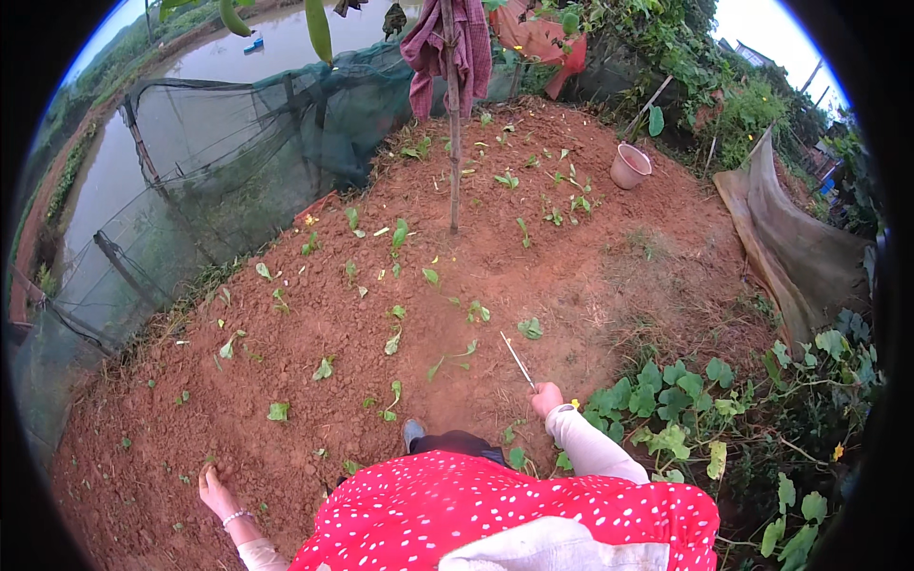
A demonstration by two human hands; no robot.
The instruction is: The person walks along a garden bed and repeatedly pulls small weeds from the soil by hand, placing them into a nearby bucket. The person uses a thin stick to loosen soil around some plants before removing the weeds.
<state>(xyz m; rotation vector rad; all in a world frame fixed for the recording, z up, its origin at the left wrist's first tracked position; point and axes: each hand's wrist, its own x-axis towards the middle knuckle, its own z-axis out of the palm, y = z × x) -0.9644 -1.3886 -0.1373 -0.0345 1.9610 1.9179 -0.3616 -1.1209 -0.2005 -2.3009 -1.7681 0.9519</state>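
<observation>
My right hand [546, 400] is closed around one end of a slim, pale, stick-like tool [517, 360], which points up and to the left over the soil; I cannot make out its exact kind. Low on the left, my left hand [217, 491] hangs over the reddish soil [257, 447] with its fingers loosely apart and nothing visible in them. A bracelet [236, 517] circles that wrist. Small leafy seedlings [324, 368] are scattered across the bed, some upright and some limp. One leafy seedling [530, 328] lies just beyond the tool's tip.
A wooden pole [453, 152] with a checked cloth [428, 57] stands ahead. Green netting [238, 143] borders the left side, with water [95, 205] beyond. A pink bucket [629, 166] sits at the far right. Vines [681, 400] and a draped sheet [790, 238] edge the right.
</observation>
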